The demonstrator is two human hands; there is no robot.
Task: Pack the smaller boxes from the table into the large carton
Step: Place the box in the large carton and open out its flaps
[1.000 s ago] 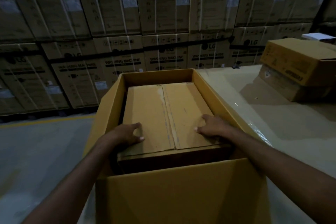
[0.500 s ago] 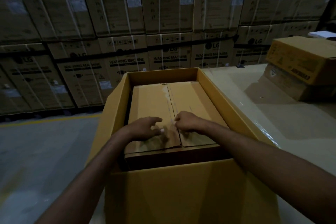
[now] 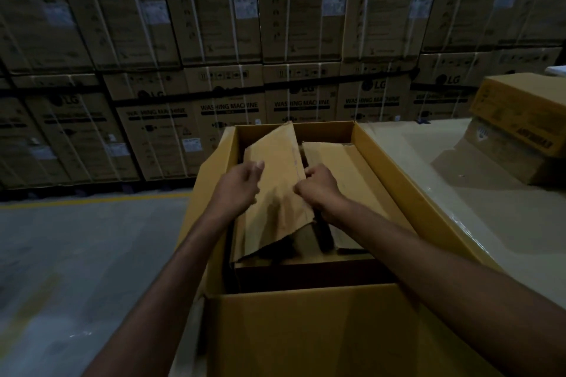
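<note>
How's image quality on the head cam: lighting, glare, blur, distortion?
Head view: dim and underexposed overall; wide-angle bowing tilts the stacked printed washing-machine cartons at the edges; glare streaks on the glossy pale table at right; left hand and right hand on the raised brown cardboard flap look slightly soft; deep shadow under it inside the large yellow-brown cardboard carton hides the contents.
</note>
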